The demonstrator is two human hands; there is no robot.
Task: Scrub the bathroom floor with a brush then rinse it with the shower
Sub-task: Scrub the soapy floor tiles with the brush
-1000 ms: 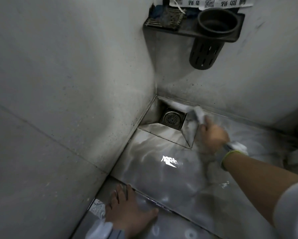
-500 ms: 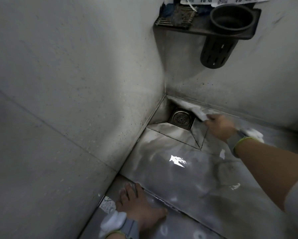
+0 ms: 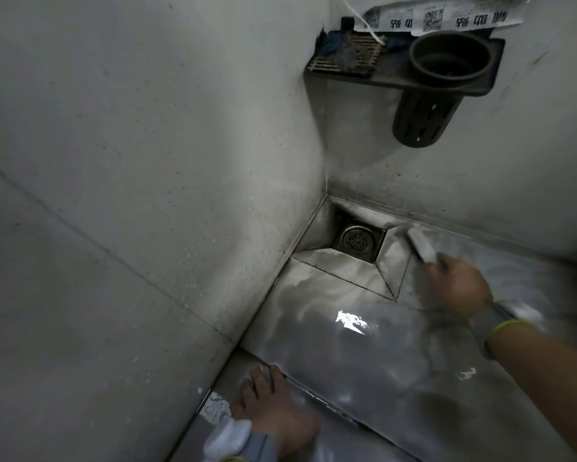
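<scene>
A corner of a small home bathroom or shower stall: a round metal floor drain (image 3: pixel 357 242) sits in a sunken square where two speckled grey walls (image 3: pixel 147 161) meet, the wet, glossy floor (image 3: pixel 330 355) sloping toward it. A dark wall shelf (image 3: pixel 397 80) above carries a slotted cup holder (image 3: pixel 423 118) and a soap rack (image 3: pixel 343 60).
</scene>
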